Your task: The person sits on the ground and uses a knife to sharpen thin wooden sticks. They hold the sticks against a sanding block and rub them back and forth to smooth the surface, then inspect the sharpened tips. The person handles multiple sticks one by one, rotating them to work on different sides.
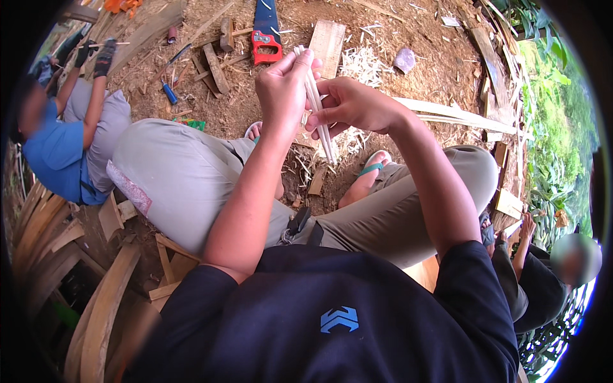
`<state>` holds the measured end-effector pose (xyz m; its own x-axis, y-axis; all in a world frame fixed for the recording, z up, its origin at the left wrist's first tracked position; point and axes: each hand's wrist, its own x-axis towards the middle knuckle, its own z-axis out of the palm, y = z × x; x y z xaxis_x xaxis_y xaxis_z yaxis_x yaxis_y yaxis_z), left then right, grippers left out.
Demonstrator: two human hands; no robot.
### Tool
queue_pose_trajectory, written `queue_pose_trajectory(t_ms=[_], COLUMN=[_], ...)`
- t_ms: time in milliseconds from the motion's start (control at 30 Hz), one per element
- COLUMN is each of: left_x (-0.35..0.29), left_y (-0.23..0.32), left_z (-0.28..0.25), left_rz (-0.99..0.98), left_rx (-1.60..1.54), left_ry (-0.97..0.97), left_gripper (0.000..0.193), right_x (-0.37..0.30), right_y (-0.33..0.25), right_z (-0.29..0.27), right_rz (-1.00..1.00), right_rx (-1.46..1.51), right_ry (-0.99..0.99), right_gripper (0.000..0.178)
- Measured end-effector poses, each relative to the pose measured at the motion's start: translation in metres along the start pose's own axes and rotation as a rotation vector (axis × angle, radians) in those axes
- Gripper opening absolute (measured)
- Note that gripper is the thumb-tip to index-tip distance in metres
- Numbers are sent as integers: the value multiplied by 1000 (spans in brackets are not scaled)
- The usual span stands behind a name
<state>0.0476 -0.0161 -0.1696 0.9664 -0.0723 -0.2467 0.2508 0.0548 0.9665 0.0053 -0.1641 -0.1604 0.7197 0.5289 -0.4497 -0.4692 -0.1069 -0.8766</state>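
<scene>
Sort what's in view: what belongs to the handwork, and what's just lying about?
In use: thin pale sticks, held by the left hand and right hand.

Seemingly just lying about: red-handled saw, blue-handled tool, purplish stone, loose shavings.

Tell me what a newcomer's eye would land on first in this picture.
Probably the thin pale sticks near the upper middle, in the grip of the left hand and right hand. Just beyond, at the top, a saw with a bright red handle lies on the ground. At the far left, a co-worker wears vivid blue.
</scene>
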Motion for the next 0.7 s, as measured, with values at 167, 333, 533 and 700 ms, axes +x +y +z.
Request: queue_pose_trajectory(t_ms=[167, 333, 533, 700], left_x=[1, -2, -3, -2], left_y=[-4, 2, 2, -6], left_z=[3, 2, 3, 6], left_rz=[17, -39, -52, -61], left_rx=[13, 65, 56, -83], left_ry=[-3, -43, -71, -174], left_gripper=[24, 28, 26, 31], right_x=[-5, -6, -7, -4], right_y=[-2, -3, -4, -1], right_z=[4, 7, 7, 1], right_rz=[-3, 2, 7, 7], right_rx=[45, 89, 116, 25], right_ry=[38, 79, 77, 87], right_gripper=[27, 24, 26, 28])
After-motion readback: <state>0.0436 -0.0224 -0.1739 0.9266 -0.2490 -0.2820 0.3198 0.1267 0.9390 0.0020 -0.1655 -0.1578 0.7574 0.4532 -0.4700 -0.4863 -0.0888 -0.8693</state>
